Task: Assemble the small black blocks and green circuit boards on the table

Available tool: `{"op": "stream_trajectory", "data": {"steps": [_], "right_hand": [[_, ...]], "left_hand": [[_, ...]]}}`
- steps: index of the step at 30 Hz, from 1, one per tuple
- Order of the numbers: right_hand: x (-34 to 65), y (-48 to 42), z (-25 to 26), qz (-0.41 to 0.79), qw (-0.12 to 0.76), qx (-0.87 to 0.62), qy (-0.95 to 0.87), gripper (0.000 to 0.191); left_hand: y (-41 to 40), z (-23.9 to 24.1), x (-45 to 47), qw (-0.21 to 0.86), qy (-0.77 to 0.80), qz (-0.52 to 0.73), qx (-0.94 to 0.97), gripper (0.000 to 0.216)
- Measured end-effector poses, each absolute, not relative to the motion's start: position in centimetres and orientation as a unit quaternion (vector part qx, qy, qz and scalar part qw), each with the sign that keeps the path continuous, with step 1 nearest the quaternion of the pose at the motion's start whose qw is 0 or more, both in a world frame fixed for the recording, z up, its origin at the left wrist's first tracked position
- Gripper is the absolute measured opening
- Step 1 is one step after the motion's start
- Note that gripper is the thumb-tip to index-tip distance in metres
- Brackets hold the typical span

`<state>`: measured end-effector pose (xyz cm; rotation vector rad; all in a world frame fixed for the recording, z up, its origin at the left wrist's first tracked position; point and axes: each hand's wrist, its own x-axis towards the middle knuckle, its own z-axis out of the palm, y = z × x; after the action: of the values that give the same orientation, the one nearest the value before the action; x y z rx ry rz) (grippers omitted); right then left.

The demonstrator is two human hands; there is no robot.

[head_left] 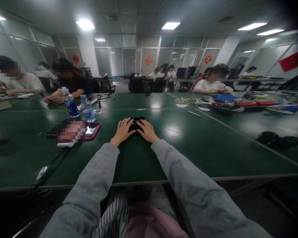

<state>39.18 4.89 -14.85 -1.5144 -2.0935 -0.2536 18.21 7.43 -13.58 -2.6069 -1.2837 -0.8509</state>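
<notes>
One black object [133, 124] lies on the green table [141, 162] beneath the left hand [123, 131] and right hand [147, 131], both palm-down; whether either grip closes around it, I cannot tell. Leftward stand two bottles [71, 105], one pink-edged phone [92, 130] nearby.

No wording or number can be read with certainty. The taller bottle [71, 103] wears a blue label with large white lettering, too blurred to spell out; the shorter bottle [87, 110] beside it has a label in blue and reddish tones, just as unreadable. In the background hang three red diamond-shaped signs, at left [75, 59], middle [148, 60] and right [208, 59], the middle and right ones with golden markings too small to make out.
</notes>
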Motion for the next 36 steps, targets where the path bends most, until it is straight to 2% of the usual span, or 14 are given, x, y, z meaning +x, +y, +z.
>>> {"op": "stream_trajectory", "data": {"steps": [3,8,12,15,19,24,28,32,36], "right_hand": [[38.8,4.8,-15.0,-0.076,0.233,-0.560,-0.791,0.055],[38.7,4.3,-14.5,-0.141,0.275,-0.565,-0.765,0.058],[38.6,4.5,-14.8,-0.105,0.258,-0.564,-0.777,0.059],[38.9,5.0,-15.3,-0.099,0.266,-0.567,-0.773,0.068],[40.2,5.8,-15.6,-0.079,0.300,-0.603,-0.734,0.080],[41.9,6.5,-15.7,-0.007,0.321,-0.616,-0.719,0.064],[42.6,7.4,-16.0,0.011,0.384,-0.597,-0.704,0.055],[43.5,8.7,-16.5,0.094,0.461,-0.601,-0.646,0.042],[43.8,8.7,-16.4,0.011,0.450,-0.611,-0.652,0.050]], "left_hand": [[7.1,-14.2,18.8,0.029,-0.420,-0.248,-0.872,0.064],[7.3,-14.4,18.7,0.059,-0.427,-0.282,-0.857,0.064],[7.4,-14.5,18.6,0.038,-0.420,-0.263,-0.868,0.062],[7.4,-14.3,18.6,0.047,-0.425,-0.269,-0.863,0.061],[7.9,-13.4,17.7,0.076,-0.456,-0.329,-0.823,0.049],[9.5,-13.9,15.0,0.056,-0.534,-0.359,-0.763,0.048],[10.7,-15.8,13.6,-0.018,-0.598,-0.261,-0.757,0.049],[11.1,-16.6,13.4,-0.033,-0.589,-0.243,-0.770,0.051],[11.2,-16.5,13.4,-0.031,-0.584,-0.242,-0.774,0.053]]}}
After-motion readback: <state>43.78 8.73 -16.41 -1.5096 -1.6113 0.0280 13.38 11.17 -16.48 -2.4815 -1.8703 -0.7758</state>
